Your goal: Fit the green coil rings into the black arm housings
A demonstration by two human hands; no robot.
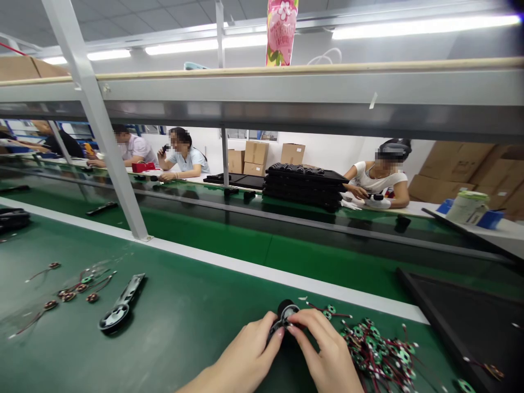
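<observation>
- Two hands are closed in a fingertip pinch: a small black round housing (286, 310) is held between the left hand (245, 349) and right hand (323, 344).
- A heap of wired green discs (379, 349) is placed just beside the right hand.

No readable text or labels

A black round housing (285, 322) with a silver ring (290, 311) sits above the green tabletop (172, 349) and its white strip (262, 274); green discs (375, 344) trail red wires (360, 349), with brown coils (69, 295), a black-and-silver bracket (121, 303), tan cartons (256, 158) and a pink floral packet (281, 33) elsewhere
</observation>
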